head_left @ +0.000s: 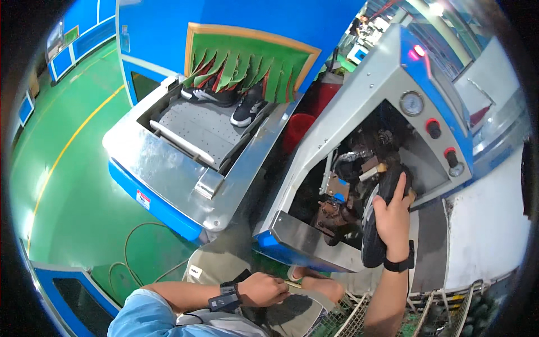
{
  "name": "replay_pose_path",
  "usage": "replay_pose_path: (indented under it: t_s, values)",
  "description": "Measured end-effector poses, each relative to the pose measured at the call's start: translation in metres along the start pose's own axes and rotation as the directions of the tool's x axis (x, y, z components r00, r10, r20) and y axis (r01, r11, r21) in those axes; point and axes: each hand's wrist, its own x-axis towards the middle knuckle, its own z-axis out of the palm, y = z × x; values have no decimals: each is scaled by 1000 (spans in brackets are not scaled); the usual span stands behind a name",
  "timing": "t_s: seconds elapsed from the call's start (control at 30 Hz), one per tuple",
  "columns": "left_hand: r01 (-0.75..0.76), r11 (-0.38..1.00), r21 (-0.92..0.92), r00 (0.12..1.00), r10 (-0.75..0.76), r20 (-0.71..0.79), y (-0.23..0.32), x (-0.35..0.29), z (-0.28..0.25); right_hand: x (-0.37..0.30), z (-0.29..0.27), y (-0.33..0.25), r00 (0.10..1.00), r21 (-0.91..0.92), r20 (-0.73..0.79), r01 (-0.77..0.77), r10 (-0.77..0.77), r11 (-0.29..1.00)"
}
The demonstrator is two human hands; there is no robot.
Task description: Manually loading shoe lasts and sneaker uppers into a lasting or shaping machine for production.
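My right hand (394, 222) grips a black shoe (373, 244) with a pale edge, held upright at the opening of the grey-and-blue machine (314, 160). The index finger stretches along the shoe and the thumb lies on its near side. Behind the shoe, dark metal clamps and brown blocks (338, 188) show inside the machine. My left hand (263, 289) rests over my lap with its fingers curled in, and no object shows in it. Both wrists wear black bands.
At the left, two black-and-white shoes (250, 108) sit on a perforated conveyor plate (196, 132) under green curtain strips (247, 70). A red bin (297, 130) stands between the machines. A gauge (411, 103) and red knobs (433, 128) are at the right. Wire baskets (359, 314) stand near my legs.
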Motion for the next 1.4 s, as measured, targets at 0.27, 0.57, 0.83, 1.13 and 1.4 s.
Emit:
replay_pose_path:
  t_s: [0.27,0.57,0.83,1.13,1.4]
  values:
    - [168,947,-273,980,-191,-61,39,9,-27,-121,-34,-37,971,86,-234,76,-54,993]
    - [494,-264,-829,836,-117,535,44,37,-24,-247,-68,-31,839,370,338,297,-426,880]
    - [618,613,-493,786,-499,365,55,27,-60,-87,-10,-2,801,716,598,-523,20,-463]
    - [598,507,-621,799,-439,411,52,18,-18,-216,-31,47,886,887,-31,-189,463,422]
    - [535,698,-476,844,-469,260,11,-14,22,-415,-156,109,319,517,-179,-774,931,365]
